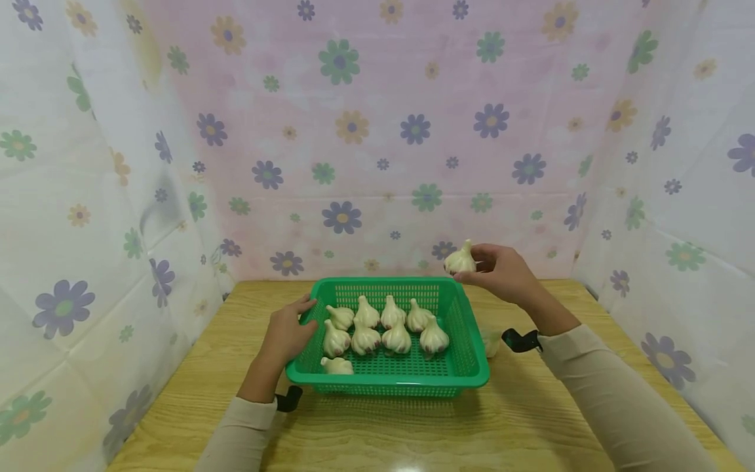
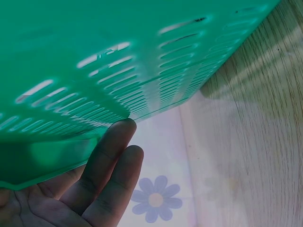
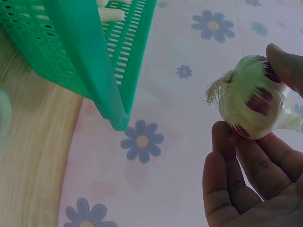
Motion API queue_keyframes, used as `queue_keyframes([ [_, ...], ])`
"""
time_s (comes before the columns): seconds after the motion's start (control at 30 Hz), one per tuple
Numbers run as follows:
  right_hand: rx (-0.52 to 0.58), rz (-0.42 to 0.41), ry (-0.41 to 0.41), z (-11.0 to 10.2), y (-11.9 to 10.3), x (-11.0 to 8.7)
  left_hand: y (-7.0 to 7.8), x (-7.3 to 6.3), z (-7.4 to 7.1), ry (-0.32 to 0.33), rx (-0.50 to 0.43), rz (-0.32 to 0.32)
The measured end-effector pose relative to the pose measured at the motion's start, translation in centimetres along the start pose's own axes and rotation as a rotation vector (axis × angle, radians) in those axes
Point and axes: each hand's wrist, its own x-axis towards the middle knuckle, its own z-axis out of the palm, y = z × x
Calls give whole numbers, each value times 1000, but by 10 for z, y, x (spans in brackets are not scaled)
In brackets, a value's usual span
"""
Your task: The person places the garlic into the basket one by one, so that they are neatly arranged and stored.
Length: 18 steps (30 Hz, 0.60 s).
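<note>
A green perforated basket (image 1: 386, 379) stands on the table with several garlic bulbs (image 1: 396, 337) inside, set in rows with their stems up or tilted. My left hand (image 1: 289, 333) holds the basket's left rim; the left wrist view shows its fingers (image 2: 111, 156) under the rim, against the outer wall. Raised above the basket's far right corner, my right hand (image 1: 504, 272) pinches one garlic bulb (image 1: 461, 260) between thumb and fingertips. That bulb's roots and purple streaks show in the right wrist view, apart from the basket.
A pale object (image 1: 491, 342) sits on the wooden table (image 1: 377, 432) just right of the basket, partly hidden by it. Flower-printed cloth (image 1: 383, 131) hangs behind the table and along both sides.
</note>
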Motion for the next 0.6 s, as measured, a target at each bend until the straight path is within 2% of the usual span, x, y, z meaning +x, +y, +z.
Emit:
queue_keyframes([
  [0.37, -20, -83, -57, 21, -11, 6, -1, 0, 0, 10, 9, 5],
  [0.6, -19, -101, -108, 33, -21, 9, 1, -1, -1, 3, 5, 5],
])
